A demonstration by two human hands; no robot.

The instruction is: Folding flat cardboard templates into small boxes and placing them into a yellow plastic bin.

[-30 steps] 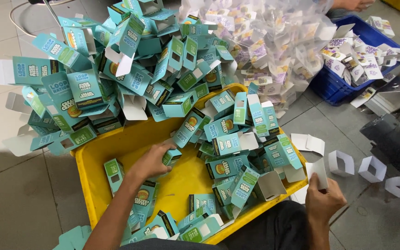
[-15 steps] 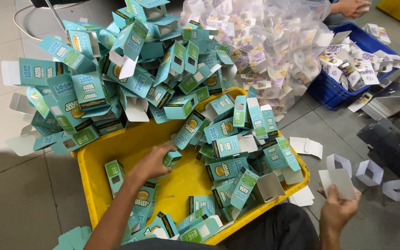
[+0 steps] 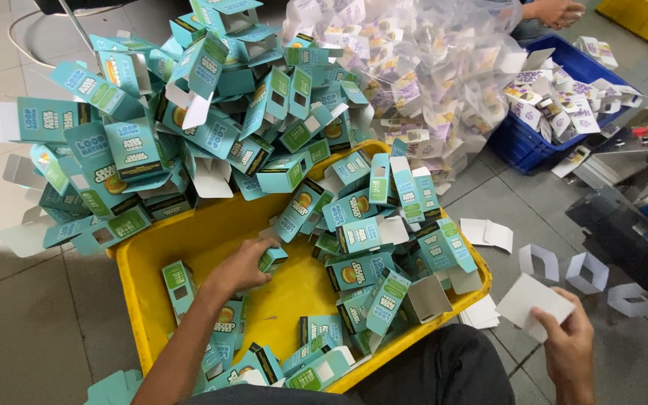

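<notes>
L. hand point(image 3: 243, 262) grips teal carton point(image 3: 272, 259) in yellow bin point(image 3: 135, 289); r. hand point(image 3: 573, 346), far right, pinches white card point(image 3: 534, 302), long axis tilted.

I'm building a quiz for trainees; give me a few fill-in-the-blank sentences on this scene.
1. The left hand grips a small teal carton inside the ____ plastic crate.
2. The right hand holds a flat ____ cardboard piece.
3. The purple-printed cartons fill a ____ crate.

Missing words: yellow; white; blue
</notes>
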